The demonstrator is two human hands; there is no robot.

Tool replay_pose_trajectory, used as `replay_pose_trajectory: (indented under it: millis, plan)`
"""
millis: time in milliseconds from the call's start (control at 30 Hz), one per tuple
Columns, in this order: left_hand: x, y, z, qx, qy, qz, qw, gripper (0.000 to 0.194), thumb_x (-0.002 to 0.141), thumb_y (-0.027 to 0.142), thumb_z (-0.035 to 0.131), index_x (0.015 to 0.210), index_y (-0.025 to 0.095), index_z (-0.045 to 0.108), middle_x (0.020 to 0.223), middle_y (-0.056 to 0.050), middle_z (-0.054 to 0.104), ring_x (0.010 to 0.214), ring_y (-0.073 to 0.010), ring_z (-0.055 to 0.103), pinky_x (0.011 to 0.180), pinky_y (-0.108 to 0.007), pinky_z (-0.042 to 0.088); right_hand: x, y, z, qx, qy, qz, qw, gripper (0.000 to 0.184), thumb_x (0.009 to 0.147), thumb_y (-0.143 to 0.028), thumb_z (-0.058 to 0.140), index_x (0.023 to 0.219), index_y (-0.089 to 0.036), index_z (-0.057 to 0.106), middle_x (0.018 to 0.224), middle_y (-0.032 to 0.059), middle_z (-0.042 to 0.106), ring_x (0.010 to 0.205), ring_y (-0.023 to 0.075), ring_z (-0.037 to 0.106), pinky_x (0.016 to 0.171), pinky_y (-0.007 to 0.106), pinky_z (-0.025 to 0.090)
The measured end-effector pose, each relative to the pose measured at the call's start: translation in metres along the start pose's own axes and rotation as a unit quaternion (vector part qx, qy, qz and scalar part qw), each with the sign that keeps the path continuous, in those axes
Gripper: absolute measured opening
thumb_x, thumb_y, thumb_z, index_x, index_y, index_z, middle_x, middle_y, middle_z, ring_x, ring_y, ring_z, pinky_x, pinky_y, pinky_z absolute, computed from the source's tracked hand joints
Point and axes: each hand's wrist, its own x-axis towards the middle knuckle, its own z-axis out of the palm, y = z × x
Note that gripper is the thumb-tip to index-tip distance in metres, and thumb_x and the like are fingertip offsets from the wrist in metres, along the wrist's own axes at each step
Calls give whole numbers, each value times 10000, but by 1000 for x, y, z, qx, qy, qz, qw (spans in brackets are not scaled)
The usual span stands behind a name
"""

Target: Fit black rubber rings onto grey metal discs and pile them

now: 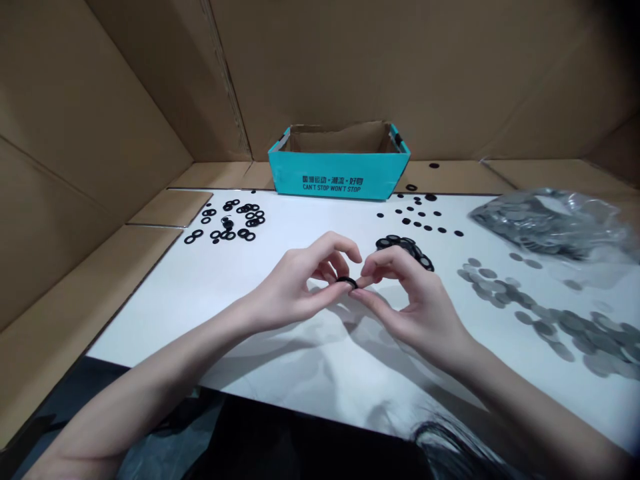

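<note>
A small black ring (348, 281) is held just above the white table, between the fingertips of both hands. My left hand (305, 280) pinches its left side between thumb and fingers. On its right edge, the thumb and forefinger of my right hand (413, 290) close in a pinch. The fingertips cover part of the ring, so whether anything sits inside it is hidden. Right behind my right hand lies a pile of black-rimmed discs with grey centres (405, 248).
Several black rings (243, 233) lie scattered at the left. Small black discs (421, 214) are spread at the back right. Translucent grey discs (545, 317) and a clear plastic bag of discs (545, 223) occupy the right. A teal box (345, 175) stands before cardboard walls (425, 73).
</note>
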Motion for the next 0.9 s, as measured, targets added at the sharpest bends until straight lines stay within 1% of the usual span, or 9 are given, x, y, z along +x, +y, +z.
replay_pose_trajectory:
  millis: [100,233,300,433,533,600,667,800,900]
  plan:
    - [-1,1,0,-21,-14,-3,1000,197,955,134,581,1108,231,505,961,-5,623,838,-102,653,728,-201,569,1,-3,1,54,-1,10,998,246,857,-95,687,941,-273,539,825,-40,625,722,141,663,720,307,564]
    - [0,4,-4,-41,-42,-10,998,202,932,99,592,1059,229,504,948,-1,601,815,-99,634,686,-188,548,0,-5,3,114,13,36,993,241,857,-139,726,891,-271,527,806,-43,563,714,137,622,698,293,556]
    - [1,5,-7,-25,-60,-10,998,222,919,71,582,1061,229,519,981,-2,618,833,-101,640,711,-200,549,0,-5,4,111,10,38,993,230,863,-147,725,890,-269,532,794,-41,578,714,145,633,707,304,560]
    - [2,5,-9,36,-99,-12,994,280,905,44,560,1113,232,549,1003,4,662,837,-105,658,748,-232,539,-1,-2,3,59,-33,32,997,216,862,-124,705,962,-263,573,857,-19,677,792,179,721,774,343,574]
    - [1,3,-7,33,-77,-8,996,294,913,73,575,1156,233,534,974,7,660,844,-112,667,768,-242,545,-1,0,1,51,-29,46,997,281,854,-114,710,1019,-269,543,852,-32,679,794,180,743,760,335,572]
    - [0,2,-4,20,-52,-2,998,288,922,95,584,1167,233,522,974,2,655,857,-116,665,786,-248,550,-1,0,1,60,-19,54,997,305,851,-110,715,1023,-275,524,823,-49,651,751,162,726,729,317,558]
    - [0,2,-3,13,-43,-4,999,252,935,116,582,1149,231,515,949,3,643,841,-117,650,771,-248,544,-2,-1,3,83,-7,57,995,309,850,-116,726,1004,-278,512,809,-63,618,719,140,701,720,301,545]
    - [-1,5,-6,1,-64,-15,998,207,924,114,586,1078,225,503,916,5,614,814,-116,616,705,-231,515,-5,-2,8,137,30,51,989,309,861,-111,729,966,-283,494,816,-69,564,728,116,664,744,281,541]
    - [0,7,-9,6,-78,-12,997,212,907,92,575,1055,225,502,910,10,602,800,-111,605,702,-231,512,-6,-3,9,130,47,22,990,307,859,-80,719,947,-280,503,835,-64,547,736,108,648,752,272,541]
